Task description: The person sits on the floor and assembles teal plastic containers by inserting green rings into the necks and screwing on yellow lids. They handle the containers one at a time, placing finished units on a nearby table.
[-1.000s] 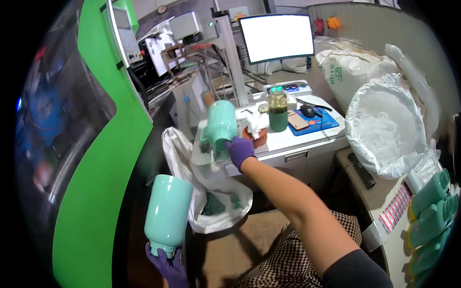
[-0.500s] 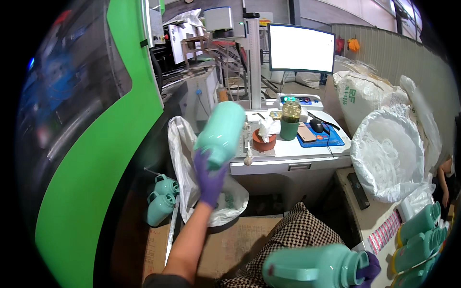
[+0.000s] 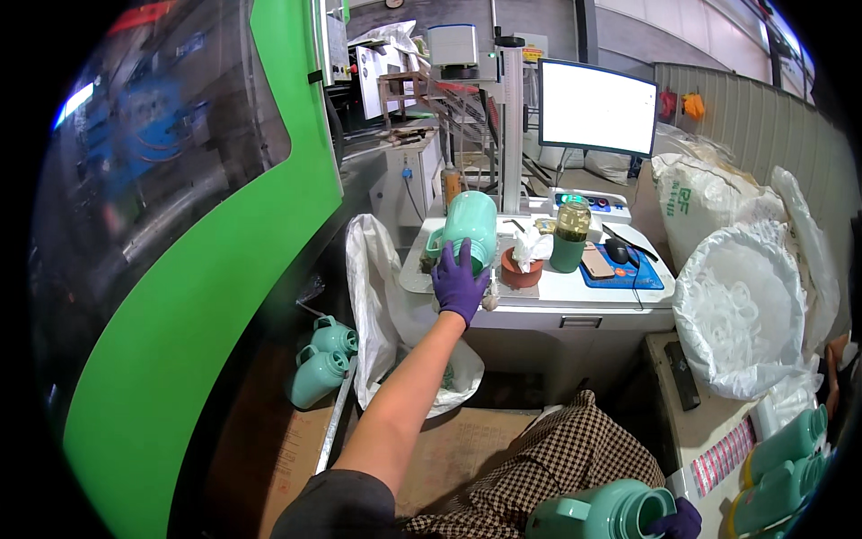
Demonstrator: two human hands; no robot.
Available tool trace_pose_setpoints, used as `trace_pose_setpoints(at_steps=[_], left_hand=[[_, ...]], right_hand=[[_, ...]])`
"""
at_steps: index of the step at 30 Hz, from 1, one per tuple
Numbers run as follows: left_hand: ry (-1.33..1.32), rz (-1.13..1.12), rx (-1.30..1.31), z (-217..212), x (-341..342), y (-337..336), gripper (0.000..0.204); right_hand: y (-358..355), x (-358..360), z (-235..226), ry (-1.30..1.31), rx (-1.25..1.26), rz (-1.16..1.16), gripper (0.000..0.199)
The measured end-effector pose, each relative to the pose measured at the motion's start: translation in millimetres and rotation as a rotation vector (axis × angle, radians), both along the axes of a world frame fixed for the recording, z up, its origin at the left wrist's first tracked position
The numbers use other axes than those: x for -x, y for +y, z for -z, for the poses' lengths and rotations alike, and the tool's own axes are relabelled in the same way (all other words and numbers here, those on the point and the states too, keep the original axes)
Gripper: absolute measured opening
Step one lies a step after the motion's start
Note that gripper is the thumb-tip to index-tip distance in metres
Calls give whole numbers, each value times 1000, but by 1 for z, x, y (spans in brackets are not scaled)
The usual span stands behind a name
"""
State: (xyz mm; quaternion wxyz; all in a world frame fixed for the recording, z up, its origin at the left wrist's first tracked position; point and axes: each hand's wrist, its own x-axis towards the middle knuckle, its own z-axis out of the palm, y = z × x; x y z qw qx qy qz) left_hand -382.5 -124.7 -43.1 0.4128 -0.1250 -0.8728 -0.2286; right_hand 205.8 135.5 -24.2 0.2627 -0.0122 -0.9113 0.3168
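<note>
My left hand (image 3: 461,280), in a purple glove, grips a mint-green plastic jug (image 3: 470,220) by its neck. That jug lies on its side over the left part of the white worktable, its mouth toward me and its handle to the left. Low at the right, my gloved right hand (image 3: 680,523) holds a second mint-green jug (image 3: 588,514) at its open mouth, fingers partly inside the rim. This jug lies across my lap, handle on its upper left, partly cut off by the lower edge. A checked cloth (image 3: 575,449) covers my lap.
A red-brown pot with tissue (image 3: 521,268), a glass jar (image 3: 569,235), a phone (image 3: 595,261) and a mouse (image 3: 616,250) occupy the worktable (image 3: 575,317). Two jugs (image 3: 316,377) stand left of a white sack (image 3: 368,296). Right are a bag of clear rings (image 3: 736,310) and more jugs (image 3: 783,440).
My left hand has carried its jug right, onto the worktable's left part. The jug in my right hand has dropped lower and turned its mouth more toward view. The whole view has shifted.
</note>
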Motion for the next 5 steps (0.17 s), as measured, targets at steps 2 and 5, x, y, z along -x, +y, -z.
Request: trace_pose_setpoints(at_steps=[2, 5], left_hand=[[-21, -74, 38, -12, -25, 12, 91], [102, 282, 2, 3, -53, 17, 109]], right_hand=[[0, 8, -2, 38, 48, -69, 49], [13, 27, 27, 246, -100, -81, 41]])
